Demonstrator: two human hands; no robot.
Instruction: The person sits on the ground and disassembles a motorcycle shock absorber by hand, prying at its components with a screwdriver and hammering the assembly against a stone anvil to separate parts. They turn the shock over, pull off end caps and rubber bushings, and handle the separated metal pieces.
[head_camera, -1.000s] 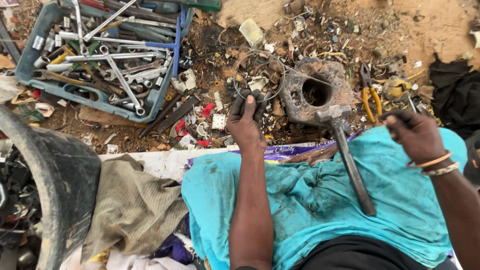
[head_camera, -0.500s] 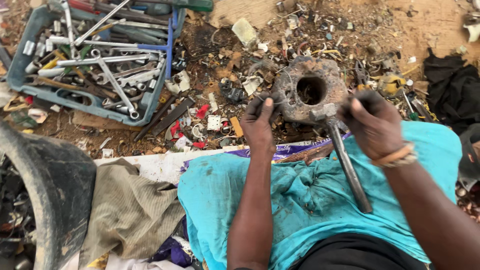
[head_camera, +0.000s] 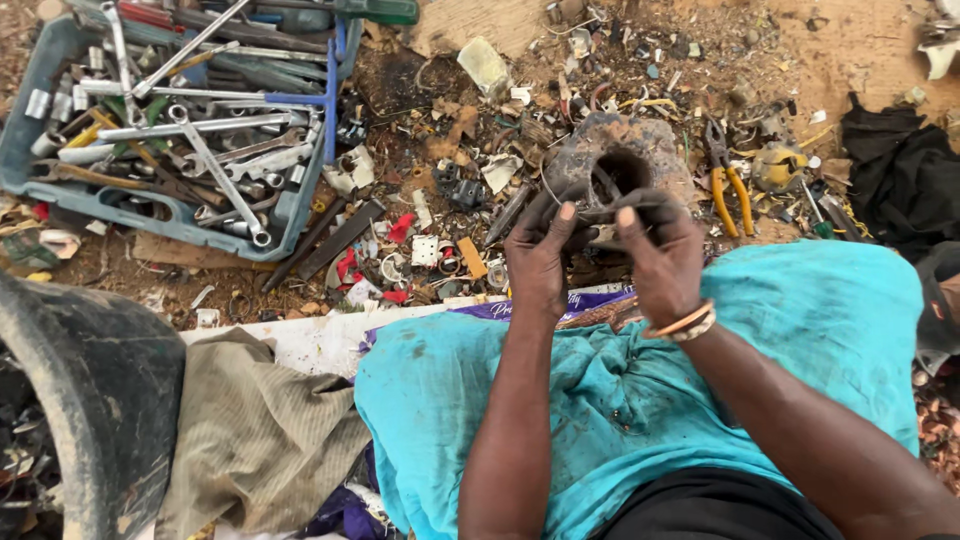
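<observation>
— How many hands are at work, and what do they hold?

— Two, both the person's own. The left hand (head_camera: 540, 262) and the right hand (head_camera: 662, 258) are raised side by side over a teal cloth (head_camera: 800, 330), and both are closed on one small dark part (head_camera: 598, 208) pinched between their fingertips. What kind of part it is I cannot tell; it is thin and dark, and partly hidden by the fingers. The right wrist wears bracelets (head_camera: 685, 323).

— Where does that part sit against the rest?

— Between the two hands, touching both, and right in front of one rusty round hub (head_camera: 622, 160) with a dark central hole, which lies on the ground just beyond the fingertips.

— What else can be counted?

— One pair of yellow-handled pliers (head_camera: 728, 180) just beside the hub, on its right. One blue plastic crate (head_camera: 160, 215) at the upper left, well apart from the hands, filled with many wrenches and sockets, too many to count. One black tyre (head_camera: 90, 390) at the lower left, one olive rag (head_camera: 255, 440) beside it, and one black cloth (head_camera: 900, 175) at the far right. Small scrap litters the dirt between crate and hub.
</observation>
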